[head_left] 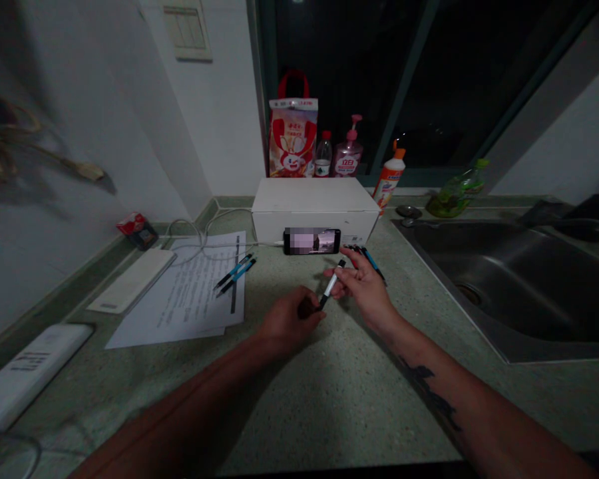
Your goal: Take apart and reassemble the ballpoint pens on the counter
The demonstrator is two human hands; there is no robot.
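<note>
A white pen with black ends (331, 285) is held at a slant between my hands over the middle of the counter. My left hand (292, 314) pinches its lower, dark end. Near its upper part, the fingers of my right hand (362, 283) grip the white barrel. Two blue and black pens (235, 276) lie on printed sheets (194, 286) to the left. Several more pens (373, 263) lie just beyond my right hand, partly hidden by it. A phone (312, 241) with a lit screen leans against a white box (314, 196).
On the right is a metal sink (544, 273). Bottles (348, 156) and a red and white bag (293, 140) stand behind the box. A white flat box (132, 281), a power strip (32, 376) and cables lie on the left.
</note>
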